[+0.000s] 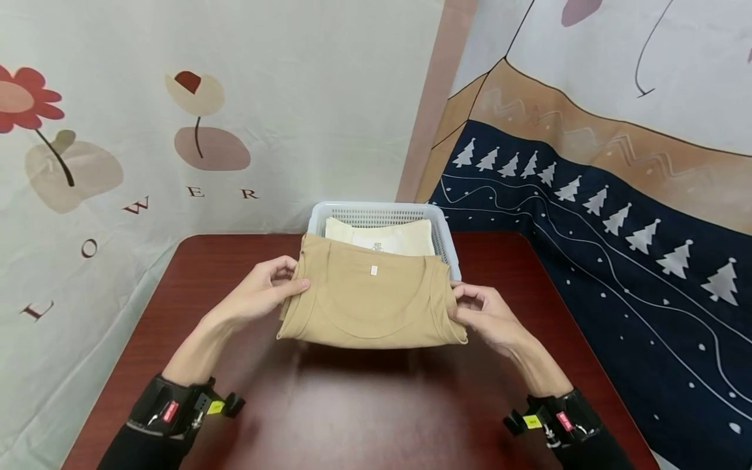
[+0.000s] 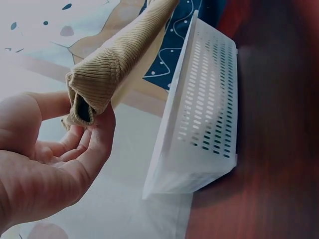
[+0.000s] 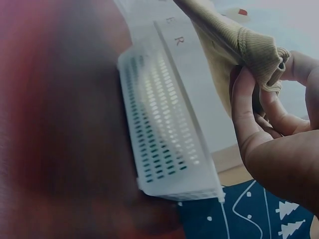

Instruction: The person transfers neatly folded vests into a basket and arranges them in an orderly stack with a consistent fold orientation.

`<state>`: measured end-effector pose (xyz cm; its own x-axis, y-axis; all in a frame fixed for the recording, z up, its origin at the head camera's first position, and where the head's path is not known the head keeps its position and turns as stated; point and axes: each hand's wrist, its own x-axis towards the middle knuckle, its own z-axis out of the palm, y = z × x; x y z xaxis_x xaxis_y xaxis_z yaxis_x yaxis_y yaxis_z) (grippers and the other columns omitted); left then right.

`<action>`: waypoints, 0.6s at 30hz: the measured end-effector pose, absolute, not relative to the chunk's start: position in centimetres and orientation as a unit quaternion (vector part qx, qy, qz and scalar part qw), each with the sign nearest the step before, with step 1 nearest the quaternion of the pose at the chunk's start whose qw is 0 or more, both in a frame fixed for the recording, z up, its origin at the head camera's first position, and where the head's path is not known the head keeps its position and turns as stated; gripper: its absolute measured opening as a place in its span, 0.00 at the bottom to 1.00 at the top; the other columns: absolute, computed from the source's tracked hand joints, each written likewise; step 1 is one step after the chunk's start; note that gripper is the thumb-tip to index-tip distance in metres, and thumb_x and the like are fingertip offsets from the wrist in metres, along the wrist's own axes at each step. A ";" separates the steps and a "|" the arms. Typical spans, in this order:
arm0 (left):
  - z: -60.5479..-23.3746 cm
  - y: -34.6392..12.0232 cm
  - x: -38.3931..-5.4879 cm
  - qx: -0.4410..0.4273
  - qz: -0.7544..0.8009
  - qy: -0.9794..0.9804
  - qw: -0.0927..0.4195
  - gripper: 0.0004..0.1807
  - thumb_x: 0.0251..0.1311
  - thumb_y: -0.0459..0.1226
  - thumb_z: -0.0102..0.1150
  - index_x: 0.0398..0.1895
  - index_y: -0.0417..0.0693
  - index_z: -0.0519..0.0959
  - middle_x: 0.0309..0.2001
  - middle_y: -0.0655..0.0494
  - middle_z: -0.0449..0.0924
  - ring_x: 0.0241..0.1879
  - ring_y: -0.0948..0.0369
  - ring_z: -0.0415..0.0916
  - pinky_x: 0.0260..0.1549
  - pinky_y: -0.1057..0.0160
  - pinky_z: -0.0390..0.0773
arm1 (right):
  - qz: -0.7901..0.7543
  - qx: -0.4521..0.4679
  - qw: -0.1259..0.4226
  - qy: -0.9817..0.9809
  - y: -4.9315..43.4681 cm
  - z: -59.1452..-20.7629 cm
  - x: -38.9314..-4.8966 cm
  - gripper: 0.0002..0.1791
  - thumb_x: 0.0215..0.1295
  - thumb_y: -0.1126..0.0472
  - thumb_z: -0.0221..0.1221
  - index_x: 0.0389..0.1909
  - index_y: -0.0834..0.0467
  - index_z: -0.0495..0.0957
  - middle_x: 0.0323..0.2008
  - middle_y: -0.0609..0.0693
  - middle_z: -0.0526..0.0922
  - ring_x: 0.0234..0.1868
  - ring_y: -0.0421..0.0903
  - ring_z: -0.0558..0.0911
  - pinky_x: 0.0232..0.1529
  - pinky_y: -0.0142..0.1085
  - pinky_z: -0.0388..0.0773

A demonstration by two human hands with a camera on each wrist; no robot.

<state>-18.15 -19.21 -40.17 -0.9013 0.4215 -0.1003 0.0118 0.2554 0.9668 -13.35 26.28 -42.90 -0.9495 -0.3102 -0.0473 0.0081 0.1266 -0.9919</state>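
Both hands hold a folded tan ribbed tank top (image 1: 376,300) by its two sides, up in front of a white plastic basket (image 1: 449,245). My left hand (image 1: 267,287) pinches the left edge between thumb and fingers; my right hand (image 1: 484,313) grips the right edge the same way. A small white label shows inside the neckline. In the left wrist view the rolled ribbed end of the top (image 2: 99,79) sits between thumb and fingers, above the basket's rim. Behind the top, a cream folded garment (image 1: 411,236) with dark print lies in the basket, its lower part hidden.
The basket has perforated walls (image 3: 154,114) and stands at the back of a dark red table (image 1: 376,411). A pale printed curtain (image 1: 294,98) hangs behind it, and a navy cloth with white trees (image 1: 617,274) hangs along the right side.
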 end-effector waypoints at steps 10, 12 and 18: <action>-38.7 -17.9 -22.2 0.128 0.610 0.764 0.168 0.13 0.81 0.35 0.65 0.56 0.34 0.76 0.46 0.52 0.89 0.40 0.64 0.88 0.41 0.64 0.90 | -0.657 -0.071 0.096 0.744 26.5 -41.3 -16.9 0.09 0.73 0.74 0.57 0.40 0.61 0.85 0.76 0.61 0.72 0.51 0.41 0.84 0.32 0.30 0.84; -38.5 -17.7 -22.9 0.129 0.615 0.760 0.170 0.13 0.82 0.35 0.64 0.57 0.34 0.76 0.46 0.52 0.89 0.40 0.64 0.88 0.41 0.64 0.89 | -0.662 -0.064 0.095 0.741 26.6 -41.1 -17.4 0.10 0.74 0.73 0.56 0.41 0.59 0.85 0.76 0.59 0.71 0.53 0.40 0.83 0.35 0.30 0.85; -38.3 -17.1 -25.1 0.121 0.626 0.753 0.165 0.12 0.83 0.35 0.61 0.57 0.35 0.76 0.45 0.58 0.88 0.39 0.66 0.87 0.39 0.65 0.88 | -0.680 -0.057 0.101 0.724 26.4 -40.1 -19.3 0.10 0.78 0.72 0.56 0.42 0.59 0.85 0.83 0.60 0.67 0.69 0.42 0.79 0.45 0.31 0.90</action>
